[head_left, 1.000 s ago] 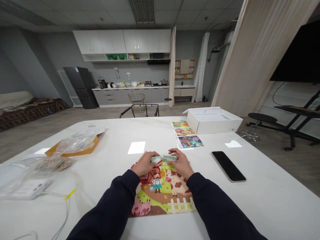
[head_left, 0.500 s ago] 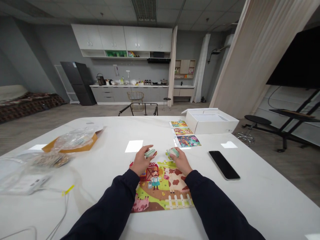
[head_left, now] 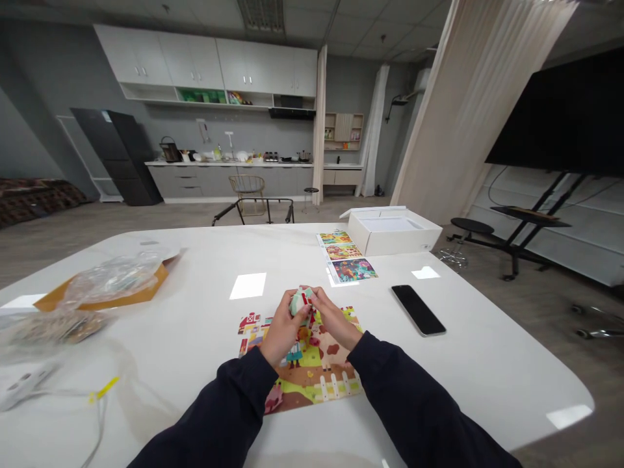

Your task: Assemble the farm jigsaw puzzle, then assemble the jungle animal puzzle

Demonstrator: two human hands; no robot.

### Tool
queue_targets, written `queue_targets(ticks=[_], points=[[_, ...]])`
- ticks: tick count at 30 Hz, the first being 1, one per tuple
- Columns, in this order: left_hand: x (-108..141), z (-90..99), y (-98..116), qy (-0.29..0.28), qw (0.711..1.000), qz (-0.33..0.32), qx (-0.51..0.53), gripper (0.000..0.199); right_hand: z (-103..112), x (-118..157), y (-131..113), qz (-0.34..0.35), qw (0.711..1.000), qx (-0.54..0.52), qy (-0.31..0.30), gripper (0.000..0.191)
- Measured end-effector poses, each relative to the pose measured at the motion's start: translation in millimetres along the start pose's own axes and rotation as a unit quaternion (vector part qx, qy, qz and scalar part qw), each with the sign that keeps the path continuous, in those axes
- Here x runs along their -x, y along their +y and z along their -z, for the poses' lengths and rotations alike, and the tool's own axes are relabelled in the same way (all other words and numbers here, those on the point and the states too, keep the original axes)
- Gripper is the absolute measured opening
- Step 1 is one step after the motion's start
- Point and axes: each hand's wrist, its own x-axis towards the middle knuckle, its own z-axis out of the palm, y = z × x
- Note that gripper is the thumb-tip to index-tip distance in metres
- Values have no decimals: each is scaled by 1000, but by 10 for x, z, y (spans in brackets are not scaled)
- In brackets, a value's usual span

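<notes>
Jigsaw pieces (head_left: 300,302) pinched inside the closed grip of left hand (head_left: 281,336) and right hand (head_left: 335,326)

L hand (head_left: 281,337) & R hand (head_left: 334,326) — together, fingers curled, mid-table

The room is evenly, coolly bright, lit from overhead by the ceiling light panel (head_left: 261,14), and shadows stay faint. On the white table top (head_left: 195,250), that light comes back as hard rectangular glare patches (head_left: 247,286), and a sheen lies across the smartphone (head_left: 418,310). The wide lens bows things toward the frame edges: the beige curtain (head_left: 475,97) leans hard and the table's corners stretch. The crumpled plastic bag (head_left: 112,278) looks smeared, and the pale green puzzle piece (head_left: 299,302) between the left hand (head_left: 283,335) and right hand (head_left: 336,323) is slightly soft. The far kitchen cabinets (head_left: 205,62) look fairly sharp.
</notes>
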Motion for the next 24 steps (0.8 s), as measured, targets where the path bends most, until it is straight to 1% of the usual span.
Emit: queue_targets(ticks=[1, 2, 3, 4, 5, 7, 9, 10, 12, 15, 17, 19, 21, 22, 24], points=[[-2, 33, 47, -1, 1000, 14, 20, 45, 118, 12, -21, 8, 999, 39, -18, 52], [-5, 86, 99, 3, 999, 33, 42, 46, 270, 28, -30, 17, 995, 92, -26, 60], [-5, 161, 152, 10, 996, 56, 63, 48, 444, 52, -26, 17, 987, 160, -29, 75], [-4, 253, 199, 20, 994, 78, 79, 50, 629, 83, -10, 2, 972, 234, -26, 84], [2, 357, 238, 29, 991, 97, 85, 52, 808, 119, 18, -20, 951, 307, -25, 87], [23, 568, 284, 46, 989, 113, 78, 53, 1097, 192, 96, -57, 908, 412, -45, 95], [54, 730, 287, 48, 990, 118, 57, 54, 1242, 243, 175, -56, 882, 463, -63, 91], [71, 777, 277, 42, 991, 123, 42, 55, 1261, 256, 205, -49, 876, 476, -66, 87], [107, 795, 244, 26, 990, 137, 6, 56, 1228, 257, 242, -34, 871, 487, -61, 76], [167, 692, 180, -26, 989, 144, -19, 56, 1137, 230, 247, -38, 879, 475, -26, 68], [206, 609, 131, -68, 987, 147, -9, 55, 1116, 210, 235, -41, 899, 436, 7, 58], [235, 557, 83, -95, 983, 156, -14, 55, 1124, 187, 210, -40, 935, 351, 31, 43], [247, 533, 49, -106, 981, 157, -32, 54, 1116, 156, 167, -32, 967, 245, 62, 32], [247, 525, 41, -107, 982, 152, -34, 53, 1087, 138, 140, -23, 975, 199, 91, 30], [243, 495, 42, -103, 985, 139, -17, 50, 949, 102, 89, -5, 980, 135, 148, 33]])
